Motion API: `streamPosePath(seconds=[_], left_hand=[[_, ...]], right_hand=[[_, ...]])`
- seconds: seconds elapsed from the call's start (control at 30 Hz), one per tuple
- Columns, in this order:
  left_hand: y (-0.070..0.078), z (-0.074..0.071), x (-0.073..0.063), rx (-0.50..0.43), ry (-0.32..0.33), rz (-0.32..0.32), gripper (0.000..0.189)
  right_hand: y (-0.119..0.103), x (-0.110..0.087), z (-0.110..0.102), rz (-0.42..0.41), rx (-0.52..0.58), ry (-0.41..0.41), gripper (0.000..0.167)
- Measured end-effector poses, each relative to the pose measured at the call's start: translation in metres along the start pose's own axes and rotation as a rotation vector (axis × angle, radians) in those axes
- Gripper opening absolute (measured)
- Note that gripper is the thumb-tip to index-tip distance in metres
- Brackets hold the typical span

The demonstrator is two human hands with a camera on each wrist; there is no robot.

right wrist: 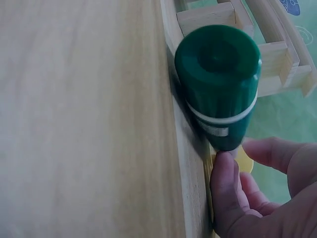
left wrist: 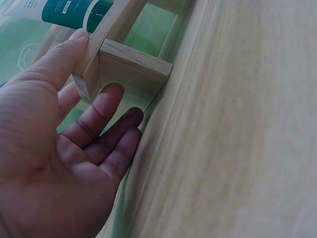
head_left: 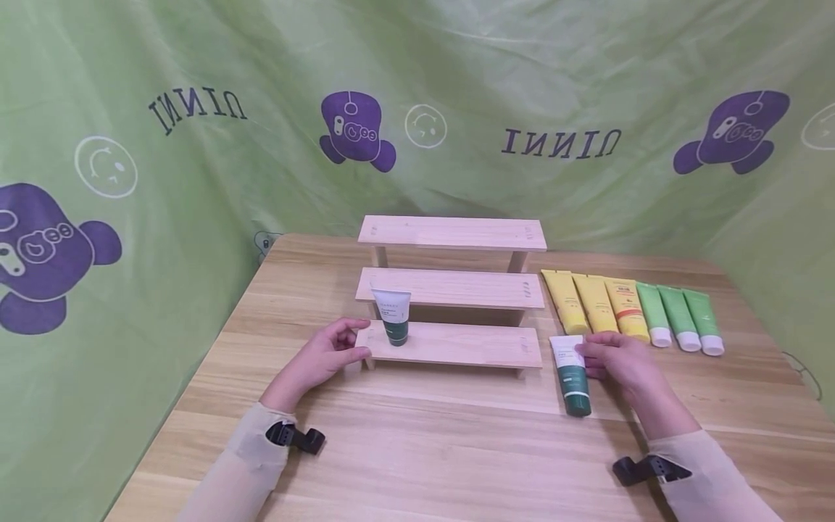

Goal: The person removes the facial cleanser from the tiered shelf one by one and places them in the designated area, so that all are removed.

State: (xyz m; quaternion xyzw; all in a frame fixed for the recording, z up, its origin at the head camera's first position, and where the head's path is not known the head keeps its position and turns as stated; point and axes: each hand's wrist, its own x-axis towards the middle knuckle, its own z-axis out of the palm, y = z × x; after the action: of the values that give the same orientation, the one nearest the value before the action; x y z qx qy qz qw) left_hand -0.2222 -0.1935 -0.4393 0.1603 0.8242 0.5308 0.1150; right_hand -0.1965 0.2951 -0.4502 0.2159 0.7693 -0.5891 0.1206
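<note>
My left hand (head_left: 326, 355) holds the left end of the lowest step of a three-tier wooden display stand (head_left: 457, 344). In the left wrist view its thumb (left wrist: 74, 49) touches the board edge, while the other fingers curl loosely below. A white-and-green squeeze tube (head_left: 394, 319) stands cap down near that end of the step. My right hand (head_left: 622, 362) pinches the white end of a second white-and-green squeeze tube (head_left: 571, 377), to the right of the stand. Its green cap (right wrist: 218, 57) faces the camera in the right wrist view.
Yellow tubes (head_left: 593, 301) and green tubes with white caps (head_left: 678, 315) lie in a row at the right of the wooden table (head_left: 417, 449). A green printed curtain (head_left: 457, 72) hangs behind and at the sides.
</note>
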Motion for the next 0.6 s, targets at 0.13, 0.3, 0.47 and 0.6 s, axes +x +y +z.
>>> streamPosePath(seconds=[0.13,0.3,0.47,0.6], left_hand=[[0.001,-0.001,-0.001,0.002,0.003,0.002,0.050],[-0.005,-0.001,-0.001,0.021,0.004,0.008,0.050],[-0.033,-0.001,0.007,0.030,0.016,0.013,0.053],[-0.037,0.000,0.010,0.016,0.022,0.017,0.054]], right_hand=[[-0.001,-0.002,-0.001,-0.015,0.036,-0.030,0.043],[-0.001,-0.005,0.001,-0.029,0.037,-0.041,0.046],[-0.001,-0.007,-0.001,-0.058,0.038,-0.034,0.047],[-0.005,-0.010,-0.006,-0.100,0.047,0.001,0.050]])
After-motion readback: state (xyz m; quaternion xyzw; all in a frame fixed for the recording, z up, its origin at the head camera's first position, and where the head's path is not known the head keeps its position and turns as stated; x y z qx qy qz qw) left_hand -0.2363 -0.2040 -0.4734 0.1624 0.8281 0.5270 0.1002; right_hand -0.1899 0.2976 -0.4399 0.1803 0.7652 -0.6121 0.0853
